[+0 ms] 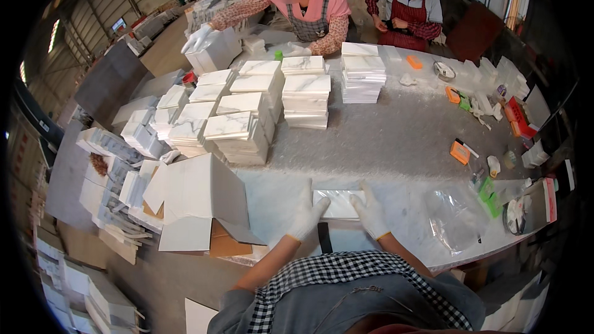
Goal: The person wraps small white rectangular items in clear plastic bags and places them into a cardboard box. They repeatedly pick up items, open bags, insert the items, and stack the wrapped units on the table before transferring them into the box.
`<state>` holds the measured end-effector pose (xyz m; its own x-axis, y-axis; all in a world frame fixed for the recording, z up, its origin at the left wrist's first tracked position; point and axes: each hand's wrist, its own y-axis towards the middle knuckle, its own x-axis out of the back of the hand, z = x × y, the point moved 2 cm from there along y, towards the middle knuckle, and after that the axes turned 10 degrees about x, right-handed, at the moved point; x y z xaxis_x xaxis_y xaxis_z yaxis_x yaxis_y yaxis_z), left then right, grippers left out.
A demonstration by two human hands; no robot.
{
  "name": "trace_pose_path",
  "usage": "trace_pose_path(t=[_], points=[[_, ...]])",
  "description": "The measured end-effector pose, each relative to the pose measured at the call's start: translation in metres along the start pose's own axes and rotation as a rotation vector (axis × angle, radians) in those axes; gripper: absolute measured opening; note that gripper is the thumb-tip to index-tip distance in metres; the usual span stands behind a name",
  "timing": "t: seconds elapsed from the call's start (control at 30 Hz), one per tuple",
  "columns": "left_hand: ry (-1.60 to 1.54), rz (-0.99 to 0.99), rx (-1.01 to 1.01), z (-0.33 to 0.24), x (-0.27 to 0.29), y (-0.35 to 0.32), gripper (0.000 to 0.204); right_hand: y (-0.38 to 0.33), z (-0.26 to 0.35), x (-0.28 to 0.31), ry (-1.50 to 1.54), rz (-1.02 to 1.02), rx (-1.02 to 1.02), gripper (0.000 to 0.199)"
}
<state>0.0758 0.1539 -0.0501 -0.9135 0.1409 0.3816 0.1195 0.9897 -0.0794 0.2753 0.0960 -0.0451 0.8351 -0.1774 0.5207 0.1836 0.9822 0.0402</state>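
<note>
On the near side of the table, directly in front of me, lies a flat white tile bundle (336, 203) with a glossy, film-like top. My left hand (307, 215), in a white glove, presses its left side. The white-gloved right hand (372, 213) grips the right side, thumb over the top edge. A dark narrow strip (324, 237) stands below the bundle at the table's edge. Left of my hands is a white cardboard box (201, 192) with its brown-lined flaps spread. A clear plastic bag (455, 216) rests to the right.
Stacks of white veined tiles (238, 127) fill the table's left and middle. Orange-handled tools (460, 152), a green holder (489, 198) and a red tray (521, 117) lie at right. Across the table, one person in pink handles a white box (213, 49); another stands in a red apron (405, 25).
</note>
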Motion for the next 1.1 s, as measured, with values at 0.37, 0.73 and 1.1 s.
trace_pose_path(t=[0.37,0.73,1.1], points=[[-0.373,0.391,0.402,-0.012,0.019,0.003,0.061,0.0,-0.004,-0.002,0.006,-0.023,0.001,0.071],[-0.283,0.415,0.351,-0.01,0.02,0.007,0.054,0.0,0.0,0.0,0.009,-0.048,0.009,0.071],[-0.277,0.432,0.389,-0.019,0.022,0.004,0.062,0.001,-0.002,-0.001,0.046,-0.079,0.017,0.071]])
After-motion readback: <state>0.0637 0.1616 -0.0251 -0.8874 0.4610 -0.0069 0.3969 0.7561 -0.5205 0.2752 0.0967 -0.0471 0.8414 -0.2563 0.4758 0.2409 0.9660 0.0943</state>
